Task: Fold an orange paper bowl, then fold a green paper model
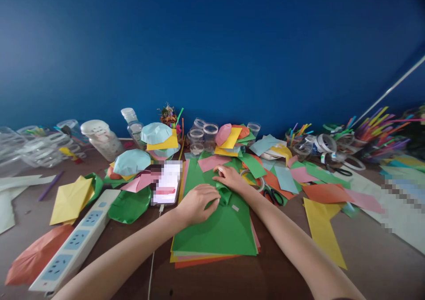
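Observation:
A stack of coloured paper sheets (215, 238), green on top, lies in front of me. Over it, a small folded piece of green paper (224, 193) sits between my two hands. My left hand (200, 202) is at its left side, fingers curled and closed against it. My right hand (229, 178) rests at its upper edge with bent fingers; what its fingertips hold, if anything, is hard to make out. A small pale scrap (235, 208) lies on the green sheet beside the folded piece.
A phone (166, 185) with a cable lies left of the stack, near a power strip (76, 242). Black-handled scissors (273, 196) lie at the right among paper scraps. Clear cups (210, 136) and a white jar (101, 138) stand along the blue wall.

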A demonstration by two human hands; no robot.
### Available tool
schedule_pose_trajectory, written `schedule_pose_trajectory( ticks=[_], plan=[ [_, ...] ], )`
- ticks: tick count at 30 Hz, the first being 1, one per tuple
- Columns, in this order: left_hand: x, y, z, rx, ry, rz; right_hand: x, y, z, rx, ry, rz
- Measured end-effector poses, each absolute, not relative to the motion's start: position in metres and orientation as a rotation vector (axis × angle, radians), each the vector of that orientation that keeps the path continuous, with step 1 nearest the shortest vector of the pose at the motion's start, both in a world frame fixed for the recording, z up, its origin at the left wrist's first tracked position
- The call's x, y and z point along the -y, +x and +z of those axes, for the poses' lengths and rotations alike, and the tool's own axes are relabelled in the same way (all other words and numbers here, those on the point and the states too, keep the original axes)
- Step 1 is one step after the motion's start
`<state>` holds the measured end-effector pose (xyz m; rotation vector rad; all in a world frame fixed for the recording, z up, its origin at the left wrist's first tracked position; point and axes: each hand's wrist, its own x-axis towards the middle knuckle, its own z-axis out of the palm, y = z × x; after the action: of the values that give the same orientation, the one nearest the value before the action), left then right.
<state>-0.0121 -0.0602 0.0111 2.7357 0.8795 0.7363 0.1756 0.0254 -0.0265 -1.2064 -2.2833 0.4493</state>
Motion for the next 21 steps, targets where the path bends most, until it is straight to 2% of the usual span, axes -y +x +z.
schedule_pose_trajectory(
  ticks=[8, 14, 21],
  plan=[
    [0.055, 0.004, 0.019, -1.145, 2.813, 0.883, -0.024, 0.175, -0.026, 2.284, -1.206, 0.478],
    [0.042, 0.002, 0.002, -0.843, 2.797, 0.617, -0.022, 0.176, -0.021, 2.264, -1.198, 0.549],
    [0.047, 0.002, -0.008, -0.906, 2.780, 0.377, -0.023, 0.175, -0.022, 2.301, -1.229, 0.510]
  ],
)
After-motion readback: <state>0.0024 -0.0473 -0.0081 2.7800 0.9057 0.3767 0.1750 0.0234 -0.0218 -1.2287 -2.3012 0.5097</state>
